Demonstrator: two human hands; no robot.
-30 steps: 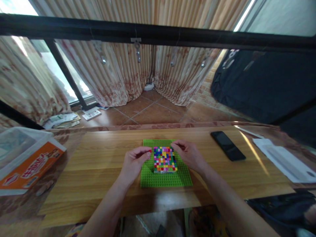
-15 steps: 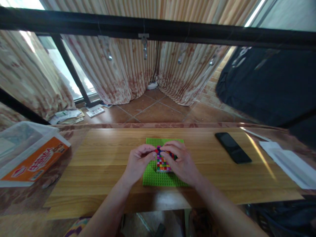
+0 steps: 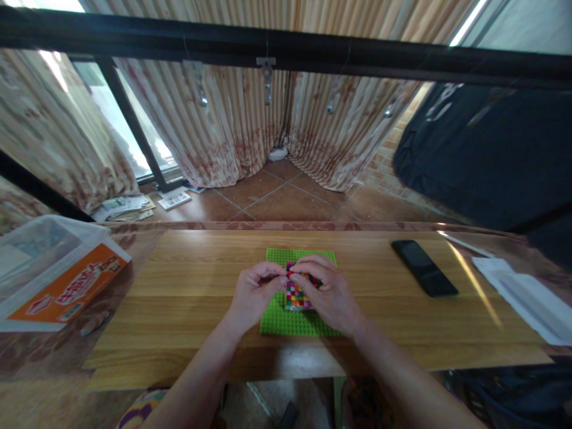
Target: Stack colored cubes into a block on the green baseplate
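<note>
A green studded baseplate [image 3: 277, 322] lies on the wooden table. On it sits a block of small multicoloured bricks [image 3: 295, 298], its squares red, yellow, green, white and purple. My left hand [image 3: 259, 292] comes in from the left, thumb and index finger pinched at the block's upper left edge. A small red brick [image 3: 289, 274] shows at those fingertips. My right hand [image 3: 328, 292] reaches over the block's right side, fingers curled and thumb tip near the same red piece. Its fingers cover part of the block; whatever they grip is hidden.
A black phone [image 3: 423, 268] lies on the table [image 3: 179, 286] to the right, with white paper [image 3: 527, 298] beyond it. At the left stands a clear plastic box [image 3: 67, 232] with an orange label. A dark metal bar [image 3: 313, 50] crosses above, before the curtains [image 3: 223, 131].
The whole view has shifted slightly. The fingertips of both hands stay at the block's upper left, and the red brick now shows between them, a little further right.
</note>
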